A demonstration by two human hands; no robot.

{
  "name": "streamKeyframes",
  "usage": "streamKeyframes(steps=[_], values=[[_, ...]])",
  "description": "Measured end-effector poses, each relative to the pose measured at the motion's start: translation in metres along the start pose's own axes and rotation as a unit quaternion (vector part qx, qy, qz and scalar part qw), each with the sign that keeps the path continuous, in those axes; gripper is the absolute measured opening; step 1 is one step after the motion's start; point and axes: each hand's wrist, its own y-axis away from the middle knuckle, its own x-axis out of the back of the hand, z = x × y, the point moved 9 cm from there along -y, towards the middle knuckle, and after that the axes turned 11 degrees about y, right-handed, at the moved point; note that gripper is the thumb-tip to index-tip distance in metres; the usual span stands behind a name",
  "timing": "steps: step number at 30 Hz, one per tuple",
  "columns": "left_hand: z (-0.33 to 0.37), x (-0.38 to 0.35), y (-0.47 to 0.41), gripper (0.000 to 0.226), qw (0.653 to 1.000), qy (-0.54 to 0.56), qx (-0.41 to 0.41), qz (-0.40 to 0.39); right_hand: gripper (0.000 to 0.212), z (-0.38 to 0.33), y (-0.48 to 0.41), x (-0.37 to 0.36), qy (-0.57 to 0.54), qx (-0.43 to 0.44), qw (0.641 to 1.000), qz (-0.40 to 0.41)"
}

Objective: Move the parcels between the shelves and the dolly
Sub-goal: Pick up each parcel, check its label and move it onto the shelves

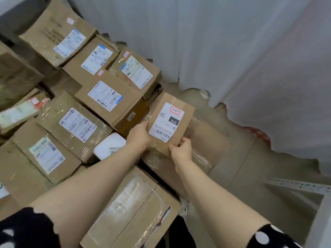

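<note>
Parcels of brown cardboard were seen packed close together in a pile (75,126) that filled the left half of the view. Most of them carried a white shipping label on the upper face. Several were wrapped in clear tape.

One small parcel (170,122) was held in the air above the right edge of the pile, with its labelled face turned up toward the camera. Its label was seen upside down. A black field with "010", a barcode and a red-bordered sticker with handwriting could be read on it.

The left hand (139,136) was closed around the left edge of the small parcel, with the fingers hidden behind it. The right hand (180,152) was closed on the near corner, with the thumb laid on the front face. Both arms were stretched forward, and black sleeves with white dots (26,228) were visible at the bottom corners.

A white padded parcel (109,145) was lodged between the brown boxes, just left of the left wrist. A larger taped box (132,208) lay at the near edge of the pile, between the two forearms. A grey-white curtain (232,51) hung behind the pile and along the right side, down to a pale floor (241,167). A white metal frame (295,187) was seen in the lower right corner.
</note>
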Motion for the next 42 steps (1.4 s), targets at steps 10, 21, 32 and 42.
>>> streamKeyframes(steps=[10, 21, 32, 42], values=[[-0.041, 0.016, -0.037, 0.055, 0.992, -0.123, 0.024, 0.032, 0.038, 0.003, -0.003, -0.075, 0.083, 0.000, 0.992, -0.099], [-0.044, 0.004, -0.044, 0.116, 0.987, -0.147, 0.054, 0.032, 0.030, 0.003, -0.019, -0.071, 0.053, -0.048, 0.989, -0.127], [-0.043, -0.046, -0.010, 0.034, 0.989, -0.078, 0.120, -0.046, 0.053, -0.011, -0.030, 0.017, 0.259, 0.079, 0.962, -0.021], [-0.040, 0.010, -0.018, 0.055, 0.962, -0.270, 0.034, -0.004, 0.040, -0.027, -0.029, -0.023, 0.334, 0.161, 0.922, -0.107]])
